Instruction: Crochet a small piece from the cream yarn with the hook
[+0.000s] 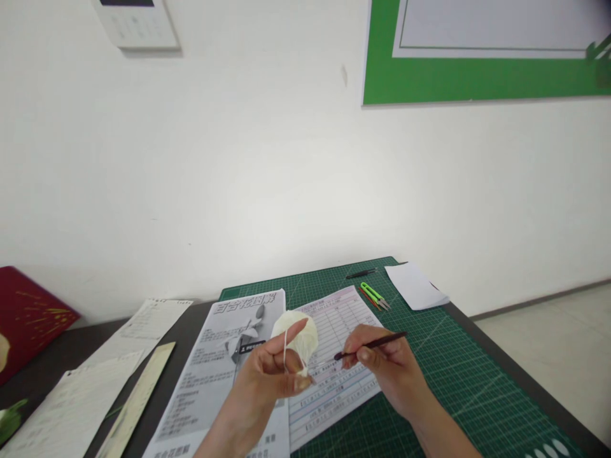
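Note:
My left hand [272, 372] pinches a small end of pale yarn work between thumb and fingers, with a strand of yarn [286, 350] running over the raised index finger. Just behind those fingers is a cream ball of yarn [300, 331]. In my right hand [382, 359] is a crochet hook [377, 341] with a dark handle, its thin metal shaft pointing left at the pinched yarn. Whether the tip is inside a stitch is too small to tell. Both hands are above a printed chart sheet [334, 394] and a printed page with a flower picture [205, 375].
A green cutting mat [453, 381] covers much of the table. Green thread snips [375, 294], a dark pen-like tool [361, 274] and white paper [415, 286] are at the back right. Left are handwritten sheets [95, 388], a ruler [138, 401] and a red card [28, 318].

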Demonstrator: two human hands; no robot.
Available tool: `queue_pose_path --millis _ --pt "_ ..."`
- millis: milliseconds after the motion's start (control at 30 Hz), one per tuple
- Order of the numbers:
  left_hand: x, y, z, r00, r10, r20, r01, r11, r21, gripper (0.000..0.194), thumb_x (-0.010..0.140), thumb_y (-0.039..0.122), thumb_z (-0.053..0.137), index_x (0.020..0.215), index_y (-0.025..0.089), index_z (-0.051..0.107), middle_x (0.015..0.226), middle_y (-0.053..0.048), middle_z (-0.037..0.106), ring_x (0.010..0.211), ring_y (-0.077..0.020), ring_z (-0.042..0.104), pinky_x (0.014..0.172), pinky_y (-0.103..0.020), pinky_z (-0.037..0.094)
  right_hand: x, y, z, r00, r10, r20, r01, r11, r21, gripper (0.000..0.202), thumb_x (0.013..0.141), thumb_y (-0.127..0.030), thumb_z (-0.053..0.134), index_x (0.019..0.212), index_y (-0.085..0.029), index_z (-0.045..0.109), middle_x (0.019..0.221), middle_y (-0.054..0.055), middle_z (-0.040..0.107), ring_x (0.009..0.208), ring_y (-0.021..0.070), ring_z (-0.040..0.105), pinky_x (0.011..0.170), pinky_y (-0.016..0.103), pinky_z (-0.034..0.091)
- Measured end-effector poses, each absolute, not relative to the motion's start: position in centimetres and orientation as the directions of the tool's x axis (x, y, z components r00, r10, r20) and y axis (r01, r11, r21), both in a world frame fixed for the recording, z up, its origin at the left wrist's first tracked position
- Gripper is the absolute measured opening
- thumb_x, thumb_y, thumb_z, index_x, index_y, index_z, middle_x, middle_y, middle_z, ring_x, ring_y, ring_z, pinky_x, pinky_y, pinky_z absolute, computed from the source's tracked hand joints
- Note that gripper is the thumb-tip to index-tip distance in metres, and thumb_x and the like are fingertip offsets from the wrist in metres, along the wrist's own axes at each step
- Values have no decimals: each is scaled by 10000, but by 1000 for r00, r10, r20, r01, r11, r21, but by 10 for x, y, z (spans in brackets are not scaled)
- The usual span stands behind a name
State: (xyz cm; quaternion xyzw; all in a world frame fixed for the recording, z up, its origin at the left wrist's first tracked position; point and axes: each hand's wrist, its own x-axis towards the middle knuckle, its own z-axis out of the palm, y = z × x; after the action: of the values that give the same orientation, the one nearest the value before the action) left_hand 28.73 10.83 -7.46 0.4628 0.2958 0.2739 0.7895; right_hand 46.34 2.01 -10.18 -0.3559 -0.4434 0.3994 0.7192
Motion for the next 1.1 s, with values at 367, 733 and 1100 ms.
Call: queue_pose_path --millis 367,733,1100 --pt "289 104 -78 625 759 -182 -219 394 893 680 501 90 766 1142 253 607 510 65 540 519 -93 489 556 -232 360 457 21 -100 311 897 313 -321 409 -854 116 745 -285 675 759 -175 709 618 19 660 595 138 589 574 248 452" --pt "295 99 -87 419 904 87 -146 -27 989 336 532 181 778 862 226 744 624 9 617 698 -171 563 773 -307 421 447 29 -103 305 952 3 -657 213 -723 162 718 -279 710 730 -117 700 554 34 696 431 85 608 444 162 514" --pt "311 83 -92 368 927 -72 -316 197 928 597 591 150 753 1150 290 595 648 46 563 682 -136 531 789 -322 422 434 34 -114 303 945 -127 -768 163 -619 213 676 -266 750 792 -92 707 581 67 727 455 99 648 473 165 559"
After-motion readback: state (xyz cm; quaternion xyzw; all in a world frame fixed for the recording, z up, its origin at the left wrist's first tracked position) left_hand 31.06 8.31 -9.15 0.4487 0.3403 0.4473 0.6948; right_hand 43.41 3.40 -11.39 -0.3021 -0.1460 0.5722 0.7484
